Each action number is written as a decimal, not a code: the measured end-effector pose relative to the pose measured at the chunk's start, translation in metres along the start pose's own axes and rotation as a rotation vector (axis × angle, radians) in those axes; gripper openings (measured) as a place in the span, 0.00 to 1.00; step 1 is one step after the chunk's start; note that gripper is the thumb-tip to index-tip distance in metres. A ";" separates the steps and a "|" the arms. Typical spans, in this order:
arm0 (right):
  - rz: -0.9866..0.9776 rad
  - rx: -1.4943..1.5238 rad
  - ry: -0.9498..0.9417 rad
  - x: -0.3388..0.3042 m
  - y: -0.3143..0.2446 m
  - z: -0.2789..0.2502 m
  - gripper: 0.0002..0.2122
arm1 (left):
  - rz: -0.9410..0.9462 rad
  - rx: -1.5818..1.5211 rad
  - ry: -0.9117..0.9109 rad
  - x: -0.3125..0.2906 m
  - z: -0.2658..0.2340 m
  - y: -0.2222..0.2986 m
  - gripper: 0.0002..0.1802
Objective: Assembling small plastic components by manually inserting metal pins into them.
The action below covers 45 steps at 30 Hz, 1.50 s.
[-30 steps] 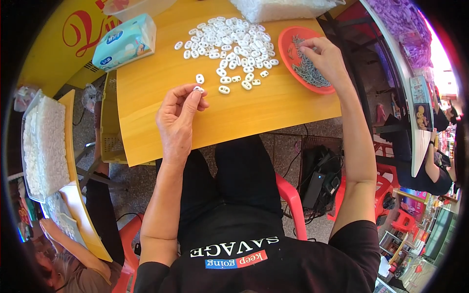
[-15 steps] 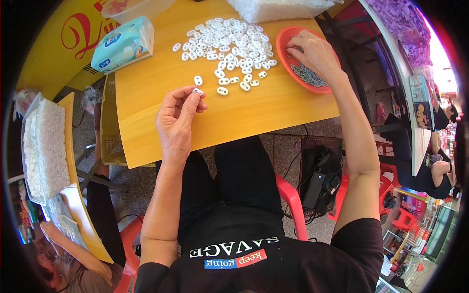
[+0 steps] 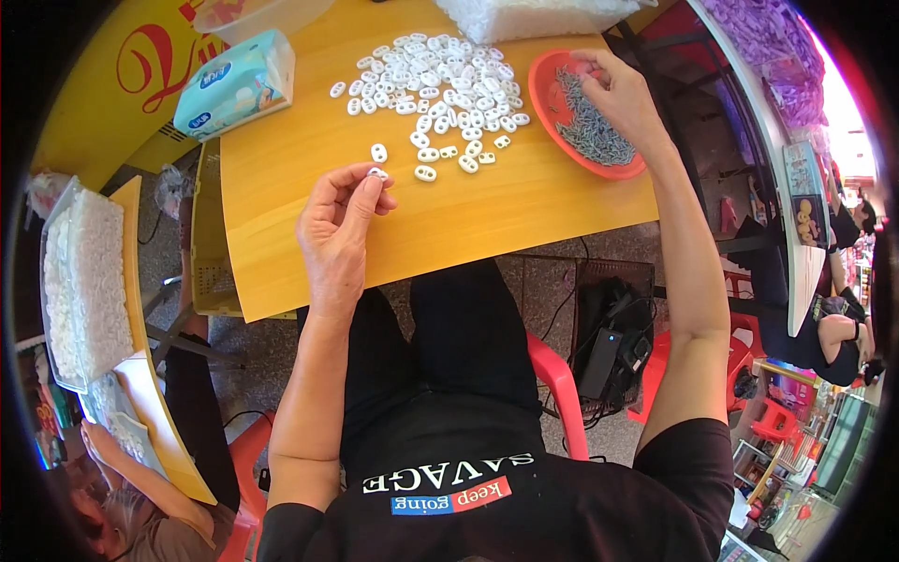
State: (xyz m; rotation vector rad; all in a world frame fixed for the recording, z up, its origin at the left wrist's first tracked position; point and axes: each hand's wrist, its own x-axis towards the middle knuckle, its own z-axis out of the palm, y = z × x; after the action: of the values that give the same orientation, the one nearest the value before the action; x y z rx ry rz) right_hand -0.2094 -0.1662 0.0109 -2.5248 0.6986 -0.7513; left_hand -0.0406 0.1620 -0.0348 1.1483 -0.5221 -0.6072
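My left hand is closed near the table's front edge, pinching a small white oval plastic piece between thumb and fingertips. Just beyond it lies one loose white piece with two holes, and a spread pile of the same pieces covers the table's middle. Over the right side of a red bowl hangs my right hand, thumb and fingers drawn together; whatever they pinch is too small to make out. Many small grey screws fill the bowl below.
On the wooden table, a blue tissue pack stands at the left. A clear container of white pieces sits at the back. To my left is another table with a tub of white pieces and a co-worker's arm.
My right hand has lifted out from among the screws and shifted slightly right, uncovering more of them. The left hand stays in place with its white piece.
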 end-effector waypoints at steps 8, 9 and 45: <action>-0.041 -0.269 -0.106 -0.009 -0.011 -0.021 0.09 | -0.007 0.000 -0.002 0.000 0.001 0.000 0.10; -0.039 -0.271 -0.105 -0.009 -0.011 -0.020 0.09 | -0.013 0.007 0.004 0.000 0.001 0.001 0.10; 0.354 1.045 -0.280 -0.042 -0.099 0.018 0.08 | -0.024 -0.070 0.002 -0.001 -0.004 0.004 0.09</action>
State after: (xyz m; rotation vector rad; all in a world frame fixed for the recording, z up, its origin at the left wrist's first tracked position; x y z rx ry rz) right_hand -0.1953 -0.0601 0.0314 -1.4590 0.4503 -0.4371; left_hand -0.0375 0.1666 -0.0323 1.0905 -0.4822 -0.6404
